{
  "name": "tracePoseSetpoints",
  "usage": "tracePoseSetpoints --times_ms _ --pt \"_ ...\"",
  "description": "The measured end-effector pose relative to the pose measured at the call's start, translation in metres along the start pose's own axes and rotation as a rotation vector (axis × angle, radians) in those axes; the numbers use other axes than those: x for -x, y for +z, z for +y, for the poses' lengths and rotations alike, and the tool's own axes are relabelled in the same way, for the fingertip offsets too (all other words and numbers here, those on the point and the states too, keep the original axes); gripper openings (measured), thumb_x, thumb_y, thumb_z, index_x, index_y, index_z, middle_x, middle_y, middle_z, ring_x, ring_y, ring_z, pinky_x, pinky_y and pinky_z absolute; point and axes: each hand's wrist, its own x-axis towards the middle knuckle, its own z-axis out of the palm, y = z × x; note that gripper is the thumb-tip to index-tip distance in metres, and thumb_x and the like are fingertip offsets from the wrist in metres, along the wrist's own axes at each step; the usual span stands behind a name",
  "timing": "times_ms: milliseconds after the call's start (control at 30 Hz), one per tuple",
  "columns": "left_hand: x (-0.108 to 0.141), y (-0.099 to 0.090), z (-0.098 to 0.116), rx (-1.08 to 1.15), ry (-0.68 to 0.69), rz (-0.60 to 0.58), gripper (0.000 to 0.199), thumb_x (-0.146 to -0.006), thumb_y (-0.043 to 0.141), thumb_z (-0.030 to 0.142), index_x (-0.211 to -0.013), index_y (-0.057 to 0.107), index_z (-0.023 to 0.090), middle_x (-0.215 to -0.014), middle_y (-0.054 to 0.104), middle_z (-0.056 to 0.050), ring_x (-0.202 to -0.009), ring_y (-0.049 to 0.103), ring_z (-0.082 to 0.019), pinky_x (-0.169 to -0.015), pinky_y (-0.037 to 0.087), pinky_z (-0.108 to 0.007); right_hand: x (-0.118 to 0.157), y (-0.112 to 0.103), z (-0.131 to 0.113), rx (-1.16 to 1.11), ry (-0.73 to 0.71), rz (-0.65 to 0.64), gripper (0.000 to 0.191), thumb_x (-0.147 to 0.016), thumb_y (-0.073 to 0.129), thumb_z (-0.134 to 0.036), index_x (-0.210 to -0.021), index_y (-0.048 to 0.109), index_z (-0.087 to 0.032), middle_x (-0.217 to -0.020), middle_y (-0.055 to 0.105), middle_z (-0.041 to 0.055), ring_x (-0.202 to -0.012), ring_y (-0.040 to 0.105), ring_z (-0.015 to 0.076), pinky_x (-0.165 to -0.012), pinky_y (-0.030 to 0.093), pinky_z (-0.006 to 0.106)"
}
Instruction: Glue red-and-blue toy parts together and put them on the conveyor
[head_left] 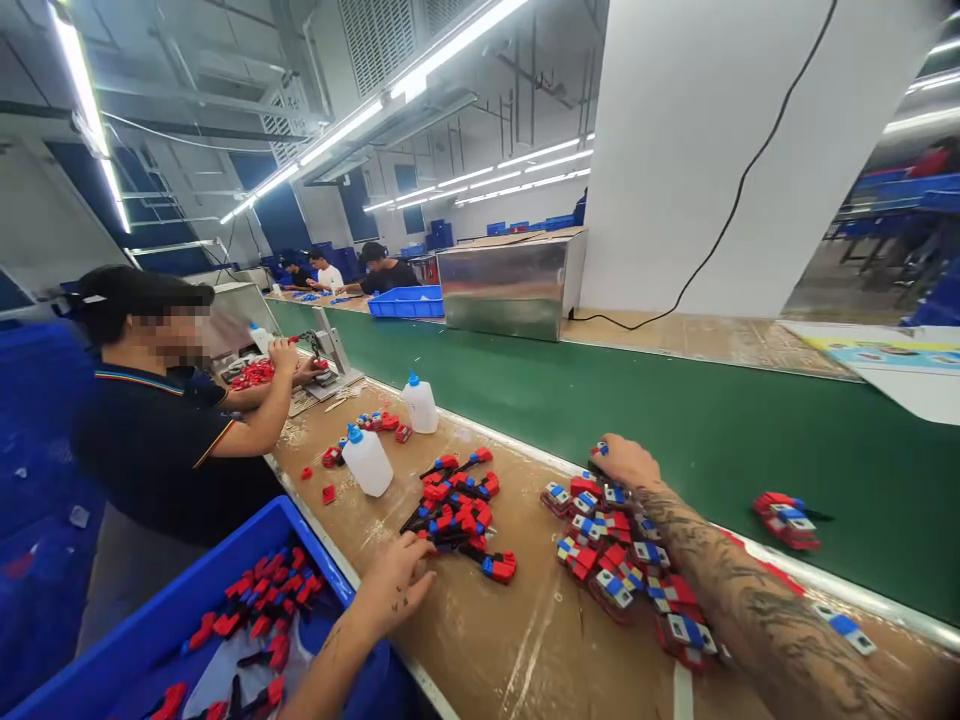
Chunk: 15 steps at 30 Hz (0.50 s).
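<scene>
My left hand (pixel 394 582) is at the near edge of a pile of red and blue plastic pieces with black stems (pixel 459 505). Its thumb is apart from the fingers, and the fingertips touch or nearly touch the closest pieces. My right hand (pixel 628 462) reaches across a heap of red, white and blue plastic pieces (pixel 616 540) to the table's far edge. Its fingers are curled round a small piece with white and blue parts (pixel 600 449), mostly hidden by the hand. The right forearm covers part of the heap.
A green conveyor belt (pixel 510 375) runs beyond the table and carries one red, white and blue assembly (pixel 787 520). Two white bottles (pixel 367 462) with blue caps stand at left. A blue bin (pixel 187 600) holds more stemmed pieces. A co-worker (pixel 150 410) sits at a small press (pixel 334 350).
</scene>
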Motion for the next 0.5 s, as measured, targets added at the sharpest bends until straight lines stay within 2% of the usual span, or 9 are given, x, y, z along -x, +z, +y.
tracePoseSetpoints --times_ms 100,167,233,267,367,433,500 --pt "-0.002 0.016 0.024 0.014 0.094 -0.057 0.036 -0.089 0.053 0.022 -0.124 0.058 0.025 -0.122 0.061 -0.005 -0.095 0.065 -0.016 -0.088 0.05 -0.025 0.014 -0.018 0.002 -0.124 -0.047 0.014 0.029 -0.095 0.063 -0.032 -0.12 0.061 -0.018 -0.124 0.064 0.009 -0.106 0.064 0.0249 -0.091 0.054 0.047" --pt "-0.016 0.024 0.043 -0.006 0.181 -0.1 0.05 -0.086 0.056 0.021 -0.135 0.048 0.027 -0.139 0.051 -0.006 -0.112 0.062 -0.019 -0.097 0.048 -0.027 0.042 -0.033 0.008 -0.253 -0.102 0.004 0.034 -0.092 0.065 -0.032 -0.123 0.06 -0.018 -0.118 0.067 0.0091 -0.1 0.066 0.024 -0.089 0.054 0.044" --pt "-0.033 0.029 0.06 -0.049 0.258 -0.148 0.058 -0.084 0.057 0.019 -0.139 0.043 0.025 -0.147 0.045 -0.009 -0.119 0.059 -0.024 -0.101 0.047 -0.033 0.087 -0.047 0.022 -0.399 -0.162 -0.031 0.044 -0.084 0.067 -0.034 -0.125 0.06 -0.017 -0.108 0.072 0.0081 -0.092 0.069 0.0241 -0.086 0.055 0.04" --pt "-0.04 0.03 0.067 -0.074 0.291 -0.175 0.053 -0.084 0.056 0.019 -0.136 0.046 0.024 -0.144 0.048 -0.011 -0.117 0.06 -0.026 -0.098 0.049 -0.035 0.114 -0.052 0.032 -0.467 -0.184 -0.052 0.049 -0.08 0.068 -0.036 -0.125 0.061 -0.018 -0.102 0.074 0.0071 -0.09 0.069 0.0248 -0.084 0.056 0.038" --pt "-0.054 0.032 0.086 -0.145 0.377 -0.25 0.032 -0.082 0.054 0.018 -0.114 0.057 0.02 -0.119 0.062 -0.013 -0.101 0.066 -0.029 -0.087 0.053 -0.039 0.205 -0.059 0.067 -0.642 -0.193 -0.066 0.057 -0.074 0.068 -0.048 -0.123 0.065 -0.02 -0.096 0.076 0.0056 -0.086 0.069 0.0262 -0.076 0.056 0.036" --pt "-0.056 0.029 0.098 -0.183 0.431 -0.286 0.03 -0.076 0.056 0.017 -0.106 0.059 0.019 -0.11 0.063 -0.014 -0.095 0.067 -0.03 -0.081 0.054 -0.04 0.26 -0.056 0.087 -0.919 -0.167 -0.048 0.058 -0.069 0.076 -0.048 -0.119 0.068 -0.022 -0.087 0.075 0.0053 -0.075 0.066 0.0235 -0.067 0.053 0.034" --pt "-0.053 0.026 0.109 -0.184 0.484 -0.295 0.036 -0.072 0.056 0.015 -0.108 0.059 0.019 -0.108 0.063 -0.012 -0.092 0.067 -0.029 -0.079 0.053 -0.039 0.302 -0.05 0.1 -1.218 -0.108 -0.021 0.055 -0.065 0.084 -0.042 -0.116 0.072 -0.025 -0.087 0.073 0.0054 -0.071 0.063 0.0202 -0.063 0.05 0.032"
